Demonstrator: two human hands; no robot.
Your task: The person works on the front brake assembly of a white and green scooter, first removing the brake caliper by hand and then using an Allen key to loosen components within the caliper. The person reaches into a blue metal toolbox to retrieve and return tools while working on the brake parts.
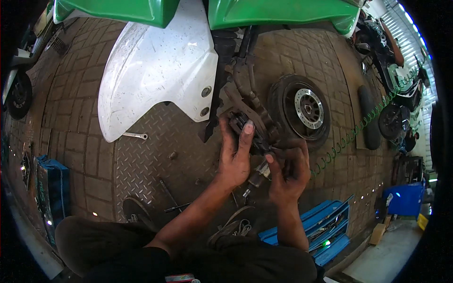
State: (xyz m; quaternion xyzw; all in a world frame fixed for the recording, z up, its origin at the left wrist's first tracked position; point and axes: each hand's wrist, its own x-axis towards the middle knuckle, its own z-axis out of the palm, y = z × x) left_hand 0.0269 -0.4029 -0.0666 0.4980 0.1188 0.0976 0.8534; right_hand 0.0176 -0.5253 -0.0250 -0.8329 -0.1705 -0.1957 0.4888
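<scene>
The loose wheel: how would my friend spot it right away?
Start at the big white fender under the green bodywork. Go right, past the dark metal parts, to the loose wheel. Unlike the parked motorcycle's wheel farther right, it's off any bike, with a silvery holed disc.

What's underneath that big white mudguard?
One end of a silver wrench pokes out past the lower edge of the mudguard, where a patterned metal plate also shows. Anything farther underneath is covered.
</scene>
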